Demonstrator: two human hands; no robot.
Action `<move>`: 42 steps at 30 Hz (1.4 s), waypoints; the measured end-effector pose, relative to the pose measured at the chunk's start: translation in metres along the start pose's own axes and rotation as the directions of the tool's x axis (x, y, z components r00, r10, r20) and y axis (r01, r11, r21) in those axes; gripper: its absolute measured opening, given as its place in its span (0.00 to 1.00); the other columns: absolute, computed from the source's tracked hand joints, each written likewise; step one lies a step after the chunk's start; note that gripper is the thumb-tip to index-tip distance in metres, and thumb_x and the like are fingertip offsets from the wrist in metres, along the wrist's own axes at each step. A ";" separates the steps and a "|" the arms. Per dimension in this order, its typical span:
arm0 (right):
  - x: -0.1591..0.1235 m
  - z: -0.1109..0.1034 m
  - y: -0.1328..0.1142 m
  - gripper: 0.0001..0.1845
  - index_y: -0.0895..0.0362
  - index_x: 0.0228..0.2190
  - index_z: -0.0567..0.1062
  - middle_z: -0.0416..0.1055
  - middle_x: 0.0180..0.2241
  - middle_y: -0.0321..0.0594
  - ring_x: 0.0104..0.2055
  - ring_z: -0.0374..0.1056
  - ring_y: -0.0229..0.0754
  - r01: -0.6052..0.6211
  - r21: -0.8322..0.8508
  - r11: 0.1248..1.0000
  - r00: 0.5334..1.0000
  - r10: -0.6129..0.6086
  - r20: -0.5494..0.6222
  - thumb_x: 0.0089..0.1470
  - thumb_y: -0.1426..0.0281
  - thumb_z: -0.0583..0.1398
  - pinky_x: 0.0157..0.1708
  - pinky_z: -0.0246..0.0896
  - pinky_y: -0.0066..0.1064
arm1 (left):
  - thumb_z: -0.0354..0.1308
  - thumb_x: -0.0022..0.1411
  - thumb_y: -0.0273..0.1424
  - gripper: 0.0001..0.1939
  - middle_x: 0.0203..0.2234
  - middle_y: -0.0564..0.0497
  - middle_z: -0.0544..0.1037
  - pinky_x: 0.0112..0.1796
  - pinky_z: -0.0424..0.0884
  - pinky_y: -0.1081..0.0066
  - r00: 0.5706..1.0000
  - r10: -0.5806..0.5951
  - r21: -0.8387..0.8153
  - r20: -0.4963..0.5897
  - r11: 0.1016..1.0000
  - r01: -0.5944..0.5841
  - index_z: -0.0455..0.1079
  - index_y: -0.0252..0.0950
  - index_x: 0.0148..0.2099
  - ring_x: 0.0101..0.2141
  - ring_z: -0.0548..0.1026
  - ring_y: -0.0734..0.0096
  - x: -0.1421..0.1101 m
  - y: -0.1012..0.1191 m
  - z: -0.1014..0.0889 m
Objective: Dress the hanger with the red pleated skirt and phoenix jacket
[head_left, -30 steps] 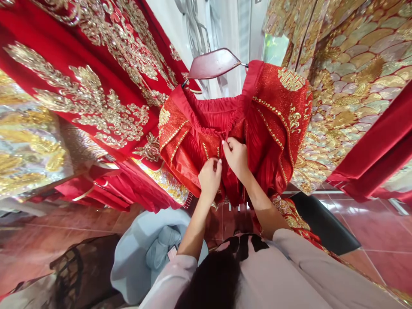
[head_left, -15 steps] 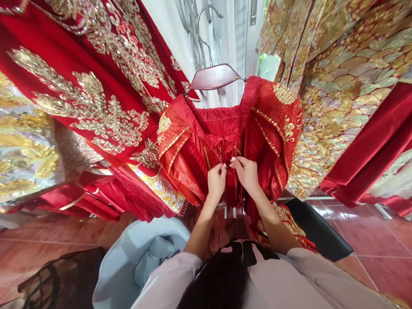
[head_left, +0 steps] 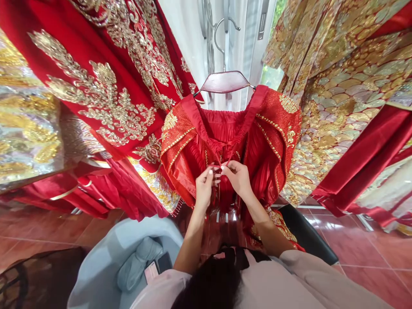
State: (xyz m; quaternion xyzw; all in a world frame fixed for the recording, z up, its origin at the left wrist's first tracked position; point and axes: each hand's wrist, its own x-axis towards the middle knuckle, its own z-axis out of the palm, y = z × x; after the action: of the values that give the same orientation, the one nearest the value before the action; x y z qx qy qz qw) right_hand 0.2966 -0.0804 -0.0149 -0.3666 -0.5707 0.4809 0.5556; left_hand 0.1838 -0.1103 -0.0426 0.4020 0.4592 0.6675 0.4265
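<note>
A red garment (head_left: 183,141) with gold trim and pleated red cloth hangs on a hanger (head_left: 225,82) with a metal hook. From its neckline run thin red drawstrings (head_left: 217,158), which meet at my hands. My left hand (head_left: 204,182) pinches a string between thumb and fingers, just left of the middle. Close beside it, my right hand (head_left: 238,175) has thumb and forefinger closed on the string too. The fingertips of both hands nearly touch in front of the garment's chest.
Red cloth with gold embroidery (head_left: 106,94) hangs at the left, a gold sequined garment (head_left: 341,94) at the right. Below left stands a light blue chair (head_left: 93,257) holding a grey-blue bundle (head_left: 138,262) and a phone (head_left: 164,262). A black seat (head_left: 312,236) is at the lower right.
My hands have come together, the right crossing left toward the left hand, with the strings now stretched between neckline and fingers. The view has shifted, showing more of the hook and the phone.
</note>
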 end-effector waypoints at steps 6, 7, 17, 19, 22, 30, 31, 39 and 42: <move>-0.005 -0.006 0.002 0.12 0.58 0.21 0.65 0.69 0.23 0.35 0.26 0.63 0.33 0.073 -0.113 0.991 0.997 -0.077 -0.029 0.49 0.63 0.58 0.31 0.58 0.26 | 0.59 0.57 0.30 0.07 0.27 0.51 0.76 0.36 0.68 0.73 0.848 0.517 0.404 0.118 0.755 -0.517 0.74 0.36 0.28 0.31 0.72 0.73 0.018 0.034 0.023; -0.005 -0.006 0.003 0.12 0.58 0.22 0.65 0.68 0.23 0.34 0.26 0.62 0.33 0.080 -0.146 0.986 0.996 -0.086 -0.037 0.49 0.63 0.58 0.31 0.57 0.26 | 0.60 0.56 0.28 0.05 0.26 0.52 0.74 0.33 0.67 0.74 0.844 0.525 0.444 0.109 0.734 -0.514 0.73 0.36 0.28 0.29 0.71 0.74 0.020 0.037 0.028; -0.006 -0.013 0.004 0.11 0.58 0.23 0.66 0.67 0.22 0.34 0.25 0.61 0.33 0.083 -0.216 0.973 0.995 -0.091 -0.031 0.50 0.63 0.58 0.31 0.57 0.26 | 0.65 0.45 0.33 0.20 0.24 0.55 0.72 0.27 0.69 0.75 0.992 -0.080 -0.246 0.095 0.964 0.101 0.56 0.38 0.34 0.27 0.75 0.73 0.030 0.018 0.037; -0.006 -0.013 0.002 0.11 0.57 0.24 0.66 0.68 0.22 0.34 0.26 0.63 0.33 0.076 -0.176 0.982 0.996 -0.081 -0.021 0.50 0.63 0.58 0.32 0.58 0.26 | 0.68 0.40 0.34 0.24 0.23 0.57 0.72 0.28 0.70 0.76 0.986 -0.125 -0.317 0.113 0.936 0.155 0.56 0.38 0.34 0.27 0.75 0.74 0.029 0.015 0.028; -0.008 -0.012 -0.002 0.11 0.57 0.23 0.66 0.68 0.22 0.34 0.25 0.63 0.33 0.062 -0.134 0.989 0.998 -0.062 0.004 0.49 0.63 0.58 0.31 0.59 0.26 | 0.66 0.39 0.33 0.24 0.22 0.60 0.68 0.28 0.70 0.77 0.986 -0.164 -0.338 0.012 0.928 0.158 0.55 0.39 0.34 0.24 0.72 0.79 0.028 0.010 0.021; -0.014 -0.010 -0.017 0.11 0.58 0.24 0.68 0.63 0.18 0.32 0.22 0.59 0.32 0.030 -0.067 0.997 0.998 -0.027 0.050 0.48 0.62 0.59 0.26 0.56 0.25 | 0.55 0.41 0.20 0.17 0.32 0.54 0.66 0.32 0.66 0.78 0.697 0.443 0.202 -0.563 0.892 -0.404 0.59 0.36 0.37 0.29 0.66 0.81 0.052 0.016 -0.014; -0.014 -0.011 -0.019 0.11 0.58 0.24 0.68 0.63 0.18 0.32 0.22 0.59 0.32 0.032 -0.069 0.997 0.998 -0.028 0.059 0.48 0.62 0.60 0.26 0.56 0.25 | 0.54 0.41 0.19 0.17 0.33 0.53 0.66 0.34 0.66 0.76 0.694 0.424 0.203 -0.581 0.902 -0.382 0.60 0.36 0.37 0.30 0.66 0.80 0.056 0.015 -0.025; -0.010 -0.014 -0.024 0.13 0.57 0.24 0.67 0.65 0.19 0.32 0.22 0.61 0.32 0.031 -0.067 0.997 0.995 -0.025 0.092 0.47 0.60 0.61 0.26 0.59 0.26 | 0.53 0.42 0.22 0.16 0.38 0.50 0.70 0.48 0.65 0.66 0.823 0.347 0.220 -0.449 0.936 -0.275 0.66 0.37 0.38 0.43 0.67 0.66 0.036 0.012 -0.033; -0.009 -0.014 -0.028 0.12 0.57 0.26 0.69 0.66 0.21 0.33 0.24 0.63 0.33 0.041 -0.059 0.997 0.988 -0.031 0.153 0.47 0.61 0.60 0.28 0.61 0.26 | 0.53 0.48 0.30 0.16 0.39 0.47 0.74 0.47 0.67 0.65 0.952 0.295 0.132 0.077 0.944 -0.303 0.69 0.36 0.42 0.44 0.70 0.63 0.020 0.025 0.006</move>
State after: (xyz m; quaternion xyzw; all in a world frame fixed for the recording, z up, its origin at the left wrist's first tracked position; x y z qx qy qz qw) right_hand 0.3145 -0.0942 0.0086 -0.3355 -0.6327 0.4794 0.5072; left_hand 0.1781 -0.0951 -0.0140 0.5151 0.4269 0.6785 0.3034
